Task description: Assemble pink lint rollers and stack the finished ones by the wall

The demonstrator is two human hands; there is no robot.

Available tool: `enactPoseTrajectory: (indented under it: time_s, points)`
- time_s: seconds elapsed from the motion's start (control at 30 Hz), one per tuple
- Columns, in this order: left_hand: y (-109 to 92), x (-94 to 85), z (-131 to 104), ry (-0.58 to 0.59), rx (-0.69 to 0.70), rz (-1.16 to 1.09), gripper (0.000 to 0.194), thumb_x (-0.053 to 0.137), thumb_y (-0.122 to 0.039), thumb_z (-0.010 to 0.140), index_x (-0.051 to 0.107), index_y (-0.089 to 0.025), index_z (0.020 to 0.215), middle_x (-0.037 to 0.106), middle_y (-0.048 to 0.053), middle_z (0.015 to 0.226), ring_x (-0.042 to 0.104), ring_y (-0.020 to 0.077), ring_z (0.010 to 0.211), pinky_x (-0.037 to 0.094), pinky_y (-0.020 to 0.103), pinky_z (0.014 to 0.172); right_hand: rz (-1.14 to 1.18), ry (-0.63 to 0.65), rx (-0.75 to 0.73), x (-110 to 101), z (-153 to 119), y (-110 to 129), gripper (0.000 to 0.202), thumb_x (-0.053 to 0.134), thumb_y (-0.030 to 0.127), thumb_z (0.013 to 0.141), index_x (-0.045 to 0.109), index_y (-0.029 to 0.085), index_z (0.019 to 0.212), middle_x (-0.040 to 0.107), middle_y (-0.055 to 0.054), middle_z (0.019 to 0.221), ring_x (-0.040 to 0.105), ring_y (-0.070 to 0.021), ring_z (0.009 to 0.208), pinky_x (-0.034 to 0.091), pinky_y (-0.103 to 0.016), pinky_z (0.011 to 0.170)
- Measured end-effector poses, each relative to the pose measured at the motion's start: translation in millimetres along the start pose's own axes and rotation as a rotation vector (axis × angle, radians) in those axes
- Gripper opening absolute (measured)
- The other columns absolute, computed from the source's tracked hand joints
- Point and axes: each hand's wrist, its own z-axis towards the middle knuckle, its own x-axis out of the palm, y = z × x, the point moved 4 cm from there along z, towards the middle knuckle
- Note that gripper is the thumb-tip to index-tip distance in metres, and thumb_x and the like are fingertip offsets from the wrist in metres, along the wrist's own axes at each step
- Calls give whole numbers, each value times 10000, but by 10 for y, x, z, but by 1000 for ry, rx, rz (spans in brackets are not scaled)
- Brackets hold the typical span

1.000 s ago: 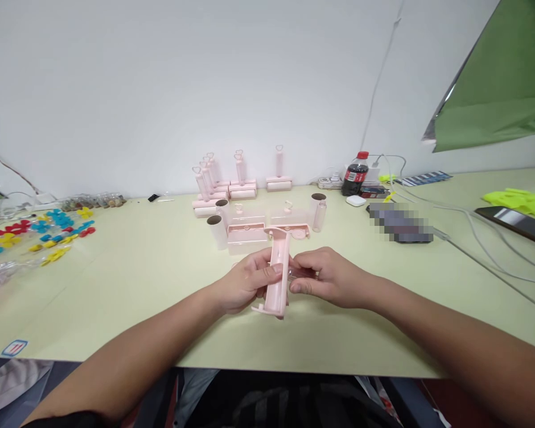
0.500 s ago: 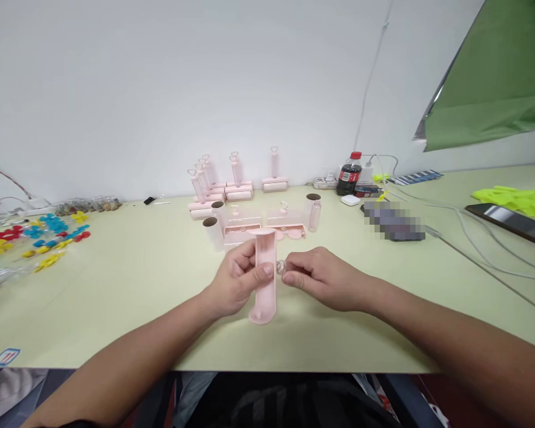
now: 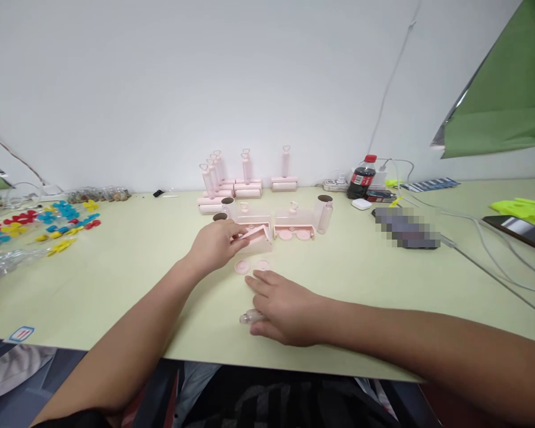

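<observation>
My left hand (image 3: 214, 241) has its fingers closed on the edge of a pink lint roller cover (image 3: 259, 236), tilted at the front of the pink parts. Below it, two round pink end caps (image 3: 242, 267) lie flat on the table. My right hand (image 3: 289, 306) rests low over the table, with its index and middle fingers stretched toward the right-hand cap. A clear pinkish lint roller handle (image 3: 248, 317) sticks out between its fingers and thumb; the rest of the handle is hidden under the palm.
Finished-looking pink lint rollers (image 3: 284, 172) stand along the wall. White sticky rolls (image 3: 324, 208) stand beside an open pink cover (image 3: 294, 232) holding caps. A cola bottle (image 3: 362, 177), cables and a phone (image 3: 517, 229) are to the right. Colourful plastic flower pieces (image 3: 62, 220) lie left.
My hands have parted. The left has moved forward to the pink covers; the right has come down to the table, fingers now stretched out. Two loose end caps now show between them.
</observation>
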Motion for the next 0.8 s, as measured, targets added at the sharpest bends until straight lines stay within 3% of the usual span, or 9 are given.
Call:
enactPoseTrajectory:
  time_s: [0.07,0.2,0.47,0.8]
  points:
    - [-3,69,23,7,65,125,257,537,-380,893,701,-208,796,669,19,781,585,156,712,356,255,582,-4,26,60,30,109,53,592,425,486,965,670,-24,1140,375,-333,1477,313,-465,1392,273,-575,1113]
    - [15,186,40,74,54,241,235,521,-352,903,703,-217,838,694,25,864,600,164,746,338,262,570,22,61,174,36,284,66,602,385,465,982,624,-32,1223,273,-342,1524,256,-488,1413,276,-609,1095]
    - [47,327,67,171,93,321,243,512,-354,905,721,-233,873,695,26,868,619,180,758,310,268,550,62,100,207,105,288,122,602,371,472,983,615,-23,1224,302,-355,1501,324,-493,1381,277,-627,1081]
    - [-70,455,53,309,189,338,245,523,-281,866,632,-183,670,629,28,748,559,151,624,227,284,499,-28,41,109,125,255,191,561,407,462,974,629,-10,1179,408,-378,1425,405,-491,1331,298,-639,1051]
